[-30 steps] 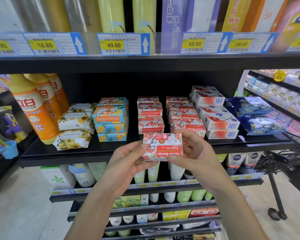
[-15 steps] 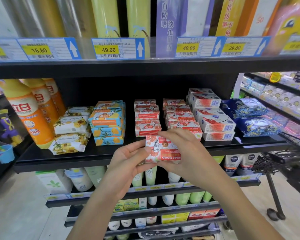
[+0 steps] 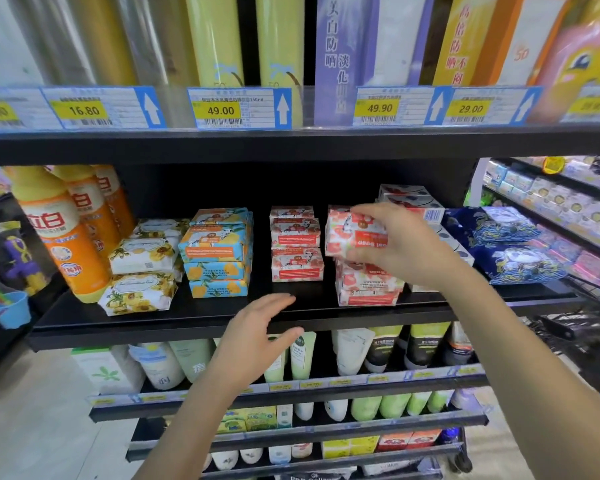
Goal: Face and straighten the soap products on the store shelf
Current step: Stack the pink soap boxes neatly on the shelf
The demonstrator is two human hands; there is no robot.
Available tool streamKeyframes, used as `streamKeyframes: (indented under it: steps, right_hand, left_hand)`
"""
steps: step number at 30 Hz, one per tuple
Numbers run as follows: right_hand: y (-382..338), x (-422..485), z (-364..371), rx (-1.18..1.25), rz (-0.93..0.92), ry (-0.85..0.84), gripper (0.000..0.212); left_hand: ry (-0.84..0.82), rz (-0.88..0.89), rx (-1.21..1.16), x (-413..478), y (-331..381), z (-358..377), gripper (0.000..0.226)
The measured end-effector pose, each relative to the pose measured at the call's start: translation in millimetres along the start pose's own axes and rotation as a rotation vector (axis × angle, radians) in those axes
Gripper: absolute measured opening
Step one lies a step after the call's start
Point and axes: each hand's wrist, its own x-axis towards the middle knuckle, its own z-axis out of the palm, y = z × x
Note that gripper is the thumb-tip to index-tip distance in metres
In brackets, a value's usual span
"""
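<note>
**Above the pink stack (image 3: pixel 368 289), a soap box (image 3: pixel 343 237) held ready**

The right hand (image 3: pixel 406 244) pinches the soap box just over the pile, likely to set it square on top; its label reads upside down. The left hand (image 3: pixel 257 327) hovers at the shelf (image 3: pixel 187 318) lip, fingers loosely spread, holding nothing.

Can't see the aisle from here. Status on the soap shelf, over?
Left grip open, at the shelf edge. Right grip holds red soap box, label upside down, over the right red stack. No obstruction seen.
</note>
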Motion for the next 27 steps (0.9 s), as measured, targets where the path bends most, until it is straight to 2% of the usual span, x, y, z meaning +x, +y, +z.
streamKeyframes:
  steps: [4, 9, 14, 18, 22, 24, 27]
  right_hand:
    - [25.3, 52.3, 0.8, -0.067, 0.057, -0.099, 0.075]
    - [47.3, 98.9, 9.9, -0.12, 0.191, -0.19, 0.076]
    - [58.2, 106.3, 13.1, -0.143, 0.232, -0.246, 0.073]
    - [45.9, 104.7, 16.4, -0.161, 0.191, -0.217, 0.073]
    - [9.8, 105.9, 26.3, -0.092, 0.048, -0.128, 0.068]
    - [-6.1, 109.2, 34.4, -0.057, -0.001, -0.191, 0.07]
    - [-19.0, 117.9, 51.1, -0.116, 0.02, -0.296, 0.078]
  left_hand:
    - [0.024, 0.028, 0.123, 4.0, -16.0, 12.8, 0.051]
    - [0.045, 0.005, 0.095, 6.5, -16.9, 13.2, 0.048]
    - [0.037, -0.032, 0.087, 6.0, -17.4, 14.0, 0.049]
    - [0.047, -0.039, 0.088, 6.4, -16.3, 13.8, 0.048]
    - [0.049, -0.032, 0.08, 6.2, -15.7, 13.3, 0.048]
    - [0.05, -0.035, 0.08, 6.1, -15.5, 12.7, 0.048]
    - [0.042, -0.038, 0.074, 6.4, -15.2, 11.8, 0.048]
